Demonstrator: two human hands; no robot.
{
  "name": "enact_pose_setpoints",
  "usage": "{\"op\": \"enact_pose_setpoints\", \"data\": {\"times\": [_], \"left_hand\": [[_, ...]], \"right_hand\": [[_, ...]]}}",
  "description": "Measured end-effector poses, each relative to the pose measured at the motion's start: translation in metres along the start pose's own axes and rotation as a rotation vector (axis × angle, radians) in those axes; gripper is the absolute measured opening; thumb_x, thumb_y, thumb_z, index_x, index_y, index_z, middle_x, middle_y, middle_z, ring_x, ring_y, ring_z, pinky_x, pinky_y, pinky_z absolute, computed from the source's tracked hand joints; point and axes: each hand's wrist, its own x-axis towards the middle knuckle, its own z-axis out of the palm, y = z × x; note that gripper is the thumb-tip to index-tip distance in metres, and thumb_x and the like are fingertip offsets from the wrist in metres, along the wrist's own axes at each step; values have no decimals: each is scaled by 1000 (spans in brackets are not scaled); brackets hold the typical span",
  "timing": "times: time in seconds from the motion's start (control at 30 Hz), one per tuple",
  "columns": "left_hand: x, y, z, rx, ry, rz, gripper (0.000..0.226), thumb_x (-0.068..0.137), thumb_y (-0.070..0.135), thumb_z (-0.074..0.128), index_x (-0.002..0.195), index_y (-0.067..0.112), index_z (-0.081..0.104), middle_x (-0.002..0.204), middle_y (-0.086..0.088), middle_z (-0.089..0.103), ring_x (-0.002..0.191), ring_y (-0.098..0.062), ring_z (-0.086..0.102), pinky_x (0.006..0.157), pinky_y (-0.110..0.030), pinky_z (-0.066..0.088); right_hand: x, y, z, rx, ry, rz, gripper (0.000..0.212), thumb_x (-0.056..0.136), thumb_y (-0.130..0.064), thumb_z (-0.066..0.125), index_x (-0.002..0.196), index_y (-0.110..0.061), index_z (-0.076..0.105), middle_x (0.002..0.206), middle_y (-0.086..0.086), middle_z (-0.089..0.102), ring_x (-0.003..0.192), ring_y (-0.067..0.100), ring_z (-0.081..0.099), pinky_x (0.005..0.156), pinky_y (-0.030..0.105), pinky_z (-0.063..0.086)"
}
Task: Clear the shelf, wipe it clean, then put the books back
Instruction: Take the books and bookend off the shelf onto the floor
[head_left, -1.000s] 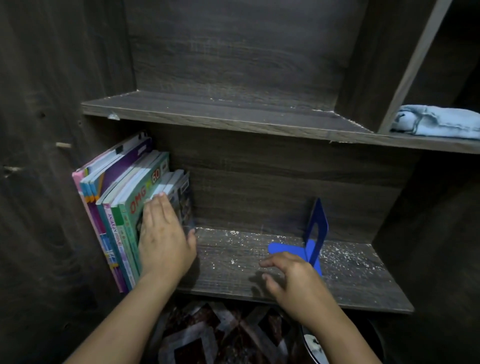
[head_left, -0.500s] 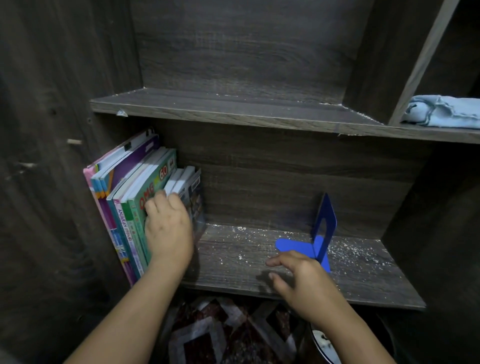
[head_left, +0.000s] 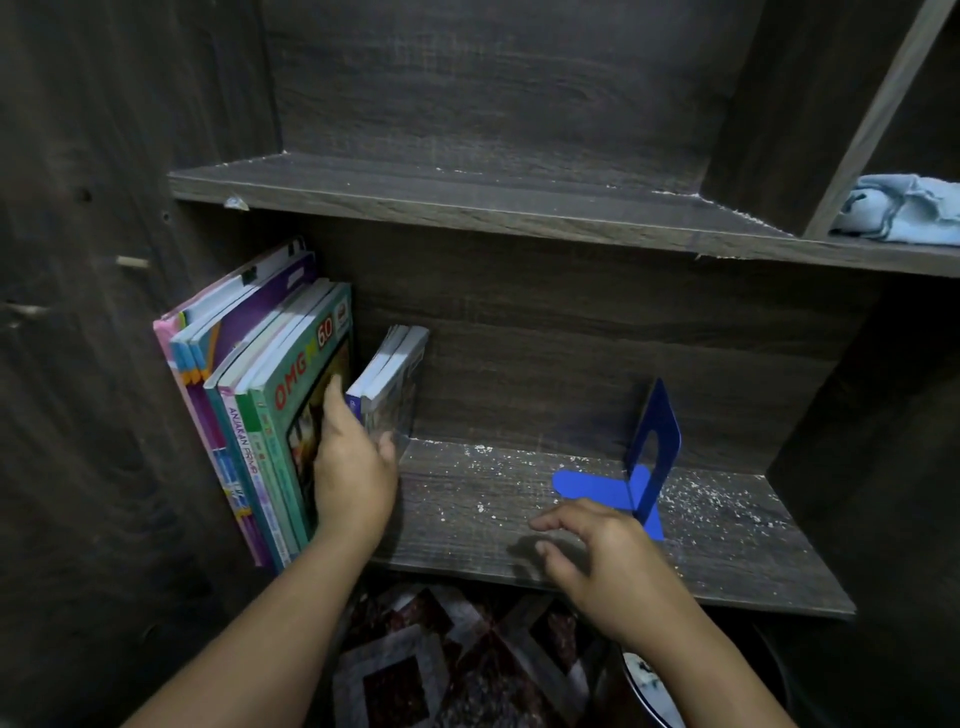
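Note:
Several colourful books (head_left: 260, 395) lean against the left wall on the dark wooden lower shelf (head_left: 597, 545), which is speckled with white dust. My left hand (head_left: 353, 467) grips a few small books (head_left: 392, 379), fingers slid between them and the green book, thumb on their right side. The small books stand apart from the leaning stack. A blue metal bookend (head_left: 641, 462) stands on the shelf to the right. My right hand (head_left: 592, 545) hovers with loosely curled fingers just in front of the bookend's base, holding nothing.
A light blue cloth (head_left: 904, 208) lies on the upper shelf (head_left: 467, 197) at the far right, past a vertical divider. Below the lower shelf is a patterned floor (head_left: 441, 670) and part of a white round object (head_left: 649, 686).
My left hand has slid its fingers behind the small books and pulled them rightward, away from the green book. The right hand has stayed near the bookend.

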Motion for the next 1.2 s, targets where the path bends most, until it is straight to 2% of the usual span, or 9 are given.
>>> {"op": "enact_pose_setpoints", "data": {"times": [0.07, 0.17, 0.33, 0.53, 0.63, 0.73, 0.9, 1.1, 1.2], "left_hand": [[1, -5, 3, 14, -57, -162, 46, 88, 23, 68, 123, 3, 46, 106, -24, 64, 97, -40, 63, 78, -42, 50], [4, -6, 5, 45, -59, -124, 34, 88, 30, 68, 105, 3, 58, 90, -22, 67, 84, -39, 65, 73, -40, 54], [2, 13, -3, 39, -3, 63, 27, 87, 34, 69, 97, 13, 56, 81, -12, 67, 76, -35, 65, 69, -42, 54], [-10, 50, -20, 182, 17, 456, 27, 79, 37, 74, 91, 19, 57, 80, -1, 64, 72, -30, 63, 59, -34, 47], [-19, 60, -19, 272, -47, 636, 33, 69, 30, 78, 96, 22, 60, 84, 4, 63, 77, -27, 60, 64, -36, 42], [-32, 64, -13, 354, -113, 711, 39, 62, 27, 80, 97, 28, 63, 84, 8, 61, 78, -23, 57, 66, -36, 38], [-43, 65, -8, 443, -155, 778, 45, 53, 25, 83, 95, 28, 66, 83, 7, 62, 76, -22, 58, 65, -36, 39], [-54, 64, -9, 492, -150, 904, 31, 56, 18, 80, 80, 25, 62, 73, 7, 57, 71, -22, 52, 63, -34, 23], [-61, 65, -12, 444, -159, 927, 34, 53, 15, 79, 80, 24, 61, 74, 8, 58, 70, -21, 52, 65, -34, 21]], "right_hand": [[-1, 0, -1, 8, 9, -5, 18, 89, -33, 65, 106, -34, 68, 108, -25, 60, 101, -8, 54, 86, 4, 36], [-3, 2, -3, 29, 31, -6, 16, 88, -31, 65, 103, -33, 69, 106, -25, 62, 102, -8, 55, 86, 3, 35], [-5, 9, -7, 41, 78, -32, 14, 87, -29, 65, 100, -33, 69, 103, -25, 63, 102, -5, 58, 91, 23, 48], [-6, 7, -19, 49, 320, -119, 21, 82, -25, 62, 100, -28, 71, 108, -18, 65, 101, 1, 62, 90, 21, 47], [-5, 3, -23, 57, 405, -155, 26, 82, -24, 62, 107, -26, 70, 115, -13, 64, 106, 4, 61, 91, 25, 49], [-7, -1, -25, 73, 457, -174, 32, 84, -28, 58, 113, -22, 69, 120, -10, 61, 111, 7, 60, 93, 27, 48], [-6, -5, -22, -76, 593, -160, 31, 75, -13, 72, 106, -18, 69, 114, -5, 58, 100, 18, 59, 82, 36, 53], [-1, -11, -12, -287, 406, -81, 65, 58, -11, 83, 119, -18, 64, 124, 2, 60, 114, 25, 55, 91, 40, 50], [-1, -11, -7, -180, 339, -22, 40, 71, -8, 75, 108, -17, 64, 106, -2, 62, 99, 25, 62, 74, 37, 55]]}}
